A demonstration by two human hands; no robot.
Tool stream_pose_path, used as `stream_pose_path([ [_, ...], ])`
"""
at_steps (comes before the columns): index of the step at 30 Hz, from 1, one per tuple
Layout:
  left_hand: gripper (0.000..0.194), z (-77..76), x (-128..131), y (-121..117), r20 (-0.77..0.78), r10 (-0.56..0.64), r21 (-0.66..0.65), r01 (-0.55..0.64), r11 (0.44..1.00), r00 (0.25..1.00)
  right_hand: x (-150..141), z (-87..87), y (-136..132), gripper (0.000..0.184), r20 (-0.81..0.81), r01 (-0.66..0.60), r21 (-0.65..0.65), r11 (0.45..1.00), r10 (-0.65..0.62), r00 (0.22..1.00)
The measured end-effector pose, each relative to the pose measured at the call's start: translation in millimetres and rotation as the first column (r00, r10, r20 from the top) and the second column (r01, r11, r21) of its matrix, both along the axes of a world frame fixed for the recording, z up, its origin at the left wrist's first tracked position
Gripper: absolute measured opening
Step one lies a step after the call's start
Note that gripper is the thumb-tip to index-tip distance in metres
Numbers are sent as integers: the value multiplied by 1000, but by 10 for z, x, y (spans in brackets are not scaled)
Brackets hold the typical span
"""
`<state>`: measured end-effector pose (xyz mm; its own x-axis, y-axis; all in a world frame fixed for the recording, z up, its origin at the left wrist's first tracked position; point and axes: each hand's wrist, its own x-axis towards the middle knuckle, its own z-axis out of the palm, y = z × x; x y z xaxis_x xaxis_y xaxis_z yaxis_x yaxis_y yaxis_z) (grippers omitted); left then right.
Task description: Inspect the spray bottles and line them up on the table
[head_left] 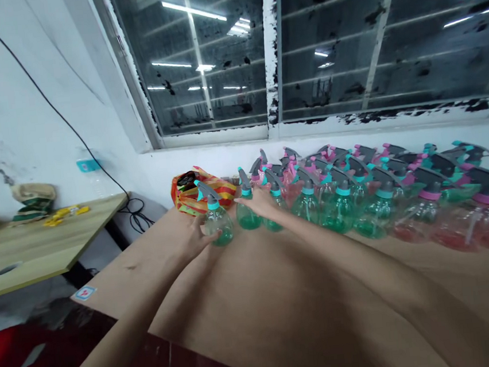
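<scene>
My left hand [194,239] is wrapped round the lower side of a clear spray bottle [223,231] with a teal collar, a grey trigger head and green tint low in its body. This bottle stands upright at the left end of the group. My right hand [263,202] reaches across to a second green spray bottle [248,220], its fingers closed about the neck just under the collar. Part of that grip is hidden behind the hand. Close below my right wrist stands another green spray bottle [273,223].
Several green and pink spray bottles [338,212] crowd the brown tabletop [255,298] to the right, along the wall. A striped red-yellow bag [228,191] lies behind the left bottle. A wooden desk [60,247] with yellow pieces stands left; a black cable [70,126] hangs beside it.
</scene>
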<state>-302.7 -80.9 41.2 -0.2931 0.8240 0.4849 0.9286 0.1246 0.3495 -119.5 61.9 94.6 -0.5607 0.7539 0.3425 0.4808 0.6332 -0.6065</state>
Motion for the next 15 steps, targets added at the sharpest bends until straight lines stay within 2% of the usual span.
stream_pose_path([
  [6,43,115,-122,213,-152,71,-46,-79,996,986,-160,-44,61,32,123,20,-1,1000,-19,992],
  [10,44,174,-151,300,-208,84,-83,-103,991,975,-47,-38,-23,35,158,-10,26,1000,6,987],
  [15,53,224,-130,403,-243,69,-121,-101,988,967,274,-31,-352,49,155,-88,81,993,75,985],
])
